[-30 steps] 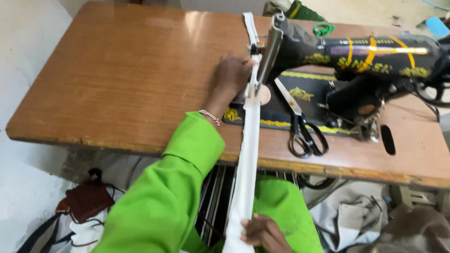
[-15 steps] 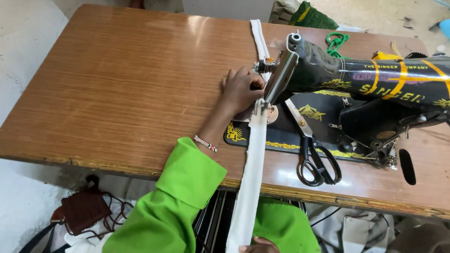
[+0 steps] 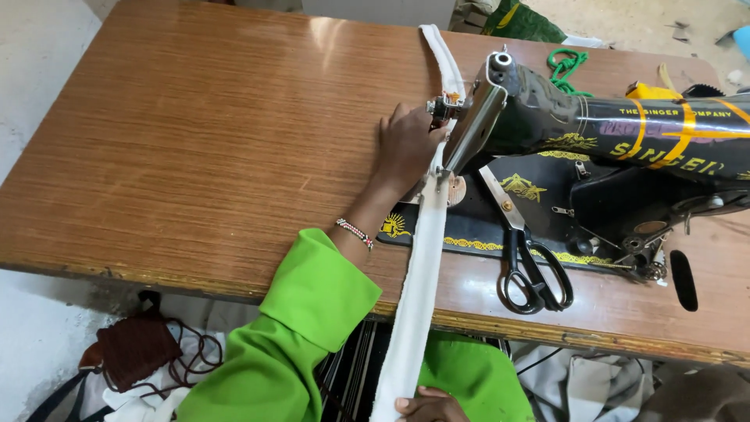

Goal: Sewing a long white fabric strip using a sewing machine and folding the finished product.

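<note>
Head view, looking down at your work: your left hand (image 3: 406,148) lies flat and open on the wooden table (image 3: 195,141), palm down, its fingertips pressing a long white fabric strip (image 3: 422,266) just beside the needle of a black sewing machine (image 3: 594,156) with gold decoration. The strip runs from the far edge of the table, under the machine's head, then straight back toward you and off the near edge. At the bottom of the frame your right hand (image 3: 428,408) is closed around the strip's near end, pinching it and keeping it taut; only the knuckles show. A bright green sleeve (image 3: 312,312) covers your left forearm, with a beaded bracelet (image 3: 355,232) at the wrist. Black-handled scissors (image 3: 525,258) rest on the machine bed to the right of the strip, apart from it. A green cord (image 3: 569,62) sits behind the machine, and a dark brown bag (image 3: 129,348) lies on the floor to your left. To sew well here, keep the strip straight between both hands, let the left fingertips guide rather than push, hold them clear of the needle, and keep the right hand's pull light and even
</note>
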